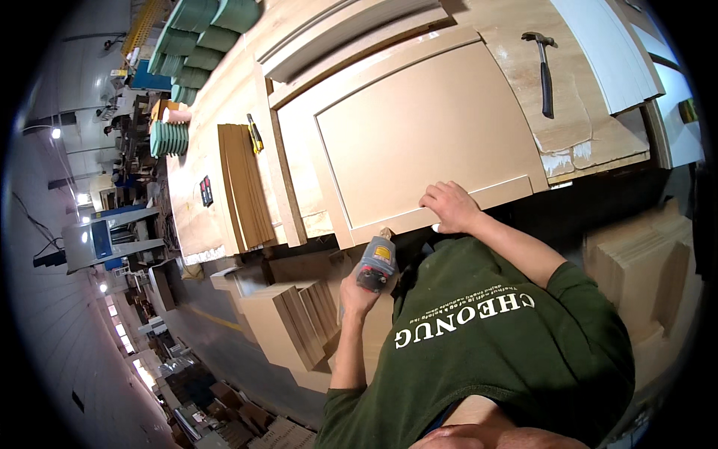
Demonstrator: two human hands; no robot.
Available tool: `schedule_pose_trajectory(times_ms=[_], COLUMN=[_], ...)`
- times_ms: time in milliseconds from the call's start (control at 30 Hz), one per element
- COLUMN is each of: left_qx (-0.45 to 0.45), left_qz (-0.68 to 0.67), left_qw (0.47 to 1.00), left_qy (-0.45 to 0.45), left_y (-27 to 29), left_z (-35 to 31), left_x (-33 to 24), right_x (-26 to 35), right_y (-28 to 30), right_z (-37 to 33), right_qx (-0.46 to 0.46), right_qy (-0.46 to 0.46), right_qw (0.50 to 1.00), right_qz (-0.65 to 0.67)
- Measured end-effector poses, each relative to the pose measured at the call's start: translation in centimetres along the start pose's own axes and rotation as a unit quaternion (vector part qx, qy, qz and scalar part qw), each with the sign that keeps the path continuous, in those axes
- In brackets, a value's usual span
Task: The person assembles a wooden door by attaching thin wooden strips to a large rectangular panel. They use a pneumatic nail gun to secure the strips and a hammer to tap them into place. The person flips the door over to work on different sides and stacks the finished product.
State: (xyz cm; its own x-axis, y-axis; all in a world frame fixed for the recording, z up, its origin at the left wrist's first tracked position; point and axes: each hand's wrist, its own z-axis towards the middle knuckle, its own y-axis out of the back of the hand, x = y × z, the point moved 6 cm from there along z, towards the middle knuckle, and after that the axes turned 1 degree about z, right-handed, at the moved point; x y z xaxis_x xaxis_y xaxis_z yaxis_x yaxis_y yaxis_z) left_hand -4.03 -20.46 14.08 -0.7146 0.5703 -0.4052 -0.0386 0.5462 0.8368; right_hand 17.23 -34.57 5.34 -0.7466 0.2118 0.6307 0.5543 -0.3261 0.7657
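Note:
A tan framed panel (434, 127), like a cabinet door, lies flat on the workbench with one long edge towards me. My left hand (357, 298) is closed around a grey handheld power tool (378, 258) with black and red parts. The tool's narrow nose meets or nearly meets the panel's near left corner; contact is hard to judge. My right hand (453, 207) rests on the near rail, fingers bent over the top and thumb at the front edge, holding the panel.
A claw hammer (546, 75) lies right of the panel. To the left are a yellow-and-black utility knife (255, 135), brown strips (243, 187) and a small dark box (206, 191). Green shaped pieces (198, 45) stand at the far left. Stacked boards (295, 322) sit below the bench edge.

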Motion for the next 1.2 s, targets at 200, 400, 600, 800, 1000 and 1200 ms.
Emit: schedule_pose_trajectory(times_ms=[200,400,600,800,1000,1200], left_qx=[0.019,0.058,0.109,0.132,0.113,0.124], left_qz=[-0.074,-0.034,0.014,0.027,-0.009,0.058], left_qw=[0.995,0.998,0.994,0.991,0.994,0.991], left_qy=[0.056,0.008,0.01,0.018,0.01,-0.01], left_y=[1.0,1.8,2.6,3.1,3.5,3.8], left_z=[2.0,3.2,4.3,5.1,5.4,6.2], left_x=[5.0,4.3,3.3,2.2,1.9,1.7], right_x=[0.0,0.2,0.2,0.1,0.1,0.1], right_y=[0.4,0.6,0.5,0.7,0.6,0.1], right_z=[0.1,0.2,0.3,0.2,0.1,0.2], right_qx=[-0.02,-0.034,-0.037,-0.041,-0.041,-0.047], right_qy=[-0.02,-0.033,-0.036,-0.026,-0.024,-0.017], right_qw=[0.999,0.999,0.999,0.999,0.998,0.999], right_qz=[0.016,0.01,0.015,0.02,0.038,0.014])
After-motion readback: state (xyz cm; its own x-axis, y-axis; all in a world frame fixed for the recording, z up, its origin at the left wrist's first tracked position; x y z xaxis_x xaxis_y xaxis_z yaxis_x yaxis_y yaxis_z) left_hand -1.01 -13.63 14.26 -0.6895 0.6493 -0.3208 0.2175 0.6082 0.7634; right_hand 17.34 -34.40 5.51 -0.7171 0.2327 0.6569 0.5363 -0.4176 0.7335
